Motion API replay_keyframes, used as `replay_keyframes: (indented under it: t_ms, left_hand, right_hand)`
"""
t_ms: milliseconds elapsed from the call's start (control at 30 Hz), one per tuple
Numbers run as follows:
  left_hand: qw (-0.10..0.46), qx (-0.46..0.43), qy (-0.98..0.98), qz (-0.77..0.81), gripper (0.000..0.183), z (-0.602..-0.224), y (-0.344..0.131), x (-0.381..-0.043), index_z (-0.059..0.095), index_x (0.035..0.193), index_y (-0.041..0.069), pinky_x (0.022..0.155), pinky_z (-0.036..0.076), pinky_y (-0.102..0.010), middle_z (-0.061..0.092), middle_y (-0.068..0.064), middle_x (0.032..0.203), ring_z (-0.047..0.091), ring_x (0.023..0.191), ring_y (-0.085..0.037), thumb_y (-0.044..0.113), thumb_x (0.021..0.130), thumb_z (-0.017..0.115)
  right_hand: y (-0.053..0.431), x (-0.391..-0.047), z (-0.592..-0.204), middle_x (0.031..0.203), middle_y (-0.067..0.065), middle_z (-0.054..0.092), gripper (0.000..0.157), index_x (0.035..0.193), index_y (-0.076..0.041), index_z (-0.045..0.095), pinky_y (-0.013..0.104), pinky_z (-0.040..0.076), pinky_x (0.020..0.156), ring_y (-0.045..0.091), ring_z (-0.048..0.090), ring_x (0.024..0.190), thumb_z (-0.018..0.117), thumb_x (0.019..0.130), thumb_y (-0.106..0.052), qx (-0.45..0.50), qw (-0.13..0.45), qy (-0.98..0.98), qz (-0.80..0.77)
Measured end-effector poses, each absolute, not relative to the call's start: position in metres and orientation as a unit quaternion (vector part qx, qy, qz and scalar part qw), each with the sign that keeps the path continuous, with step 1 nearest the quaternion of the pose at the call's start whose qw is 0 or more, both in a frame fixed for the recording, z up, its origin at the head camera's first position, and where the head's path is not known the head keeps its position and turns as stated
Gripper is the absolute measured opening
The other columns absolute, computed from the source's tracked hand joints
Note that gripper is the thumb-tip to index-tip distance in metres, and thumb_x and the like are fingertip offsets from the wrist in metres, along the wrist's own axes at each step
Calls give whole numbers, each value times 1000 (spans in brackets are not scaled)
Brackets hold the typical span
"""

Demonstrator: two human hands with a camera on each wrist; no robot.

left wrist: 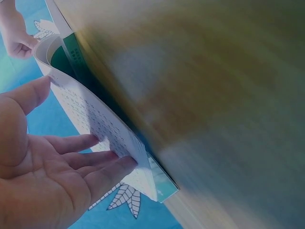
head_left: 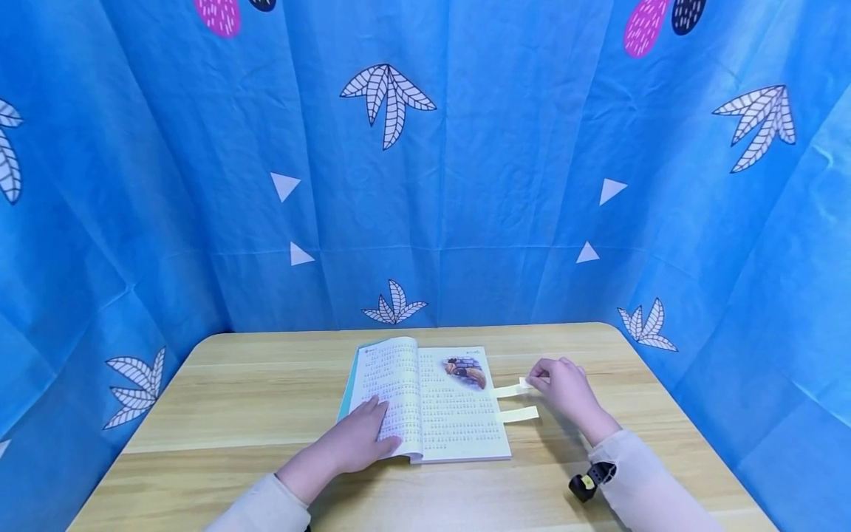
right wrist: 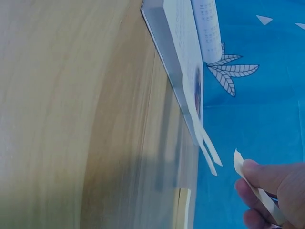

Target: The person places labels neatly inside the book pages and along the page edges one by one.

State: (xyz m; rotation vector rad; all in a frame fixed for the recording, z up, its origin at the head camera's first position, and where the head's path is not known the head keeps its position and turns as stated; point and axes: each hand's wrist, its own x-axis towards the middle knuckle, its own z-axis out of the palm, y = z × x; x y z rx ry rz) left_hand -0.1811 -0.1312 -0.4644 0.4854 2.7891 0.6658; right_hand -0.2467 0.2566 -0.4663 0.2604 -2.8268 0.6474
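- Two paper strips (head_left: pixel 518 415) jut from an open book (head_left: pixel 462 417).
- Right hand (head_left: pixel 564 386) pinches a narrow strip (right wrist: pixel 270 208) right of it.
- Left hand (head_left: pixel 359 437), fingers apart, touches its curved page (head_left: pixel 392 373).

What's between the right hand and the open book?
Two pale strips jutting from the open book toward the right hand, then a gap before the held strip; clearest in the right wrist view.
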Motion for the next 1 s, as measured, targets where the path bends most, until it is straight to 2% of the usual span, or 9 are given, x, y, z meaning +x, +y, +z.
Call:
replay_keyframes:
  t_ms: [300, 467, 633, 1000]
  left_hand:
    - [111, 172, 951, 230, 77, -466, -131, -182, 42, 145, -11, 117, 27, -57, 35, -30, 154, 30, 145, -45, 44, 96, 64]
    - [113, 171, 951, 231, 77, -466, -132, -182, 42, 145, -11, 117, 27, -58, 35, -30, 154, 29, 145, -45, 44, 96, 64]
    - [116, 173, 951, 230, 76, -465, -131, -181, 41, 146, -11, 117, 27, -57, 34, -30, 154, 29, 145, -45, 44, 97, 63]
    - [115, 172, 951, 231, 76, -464, -132, -181, 41, 146, -11, 117, 27, -57, 34, -30, 155, 29, 145, -44, 44, 97, 63]
  right_hand:
    - [253, -238, -461, 81, -3, 72, 10, 81, -16, 70, 54, 41, 85, 21, 58, 80, 79, 86, -18, 111, 113, -961, 226]
    - [252, -234, -463, 80, -7, 69, 10, 81, -19, 70, 56, 40, 87, 19, 58, 81, 78, 87, -18, 111, 97, -962, 231]
    - [248, -230, -464, 74, -12, 64, 13, 78, -21, 69, 55, 39, 88, 17, 56, 82, 77, 88, -18, 110, 73, -964, 232]
    - [245, -222, -465, 70, -16, 60, 18, 74, -25, 66, 53, 42, 85, 13, 56, 80, 78, 87, -19, 141, 74, -963, 217]
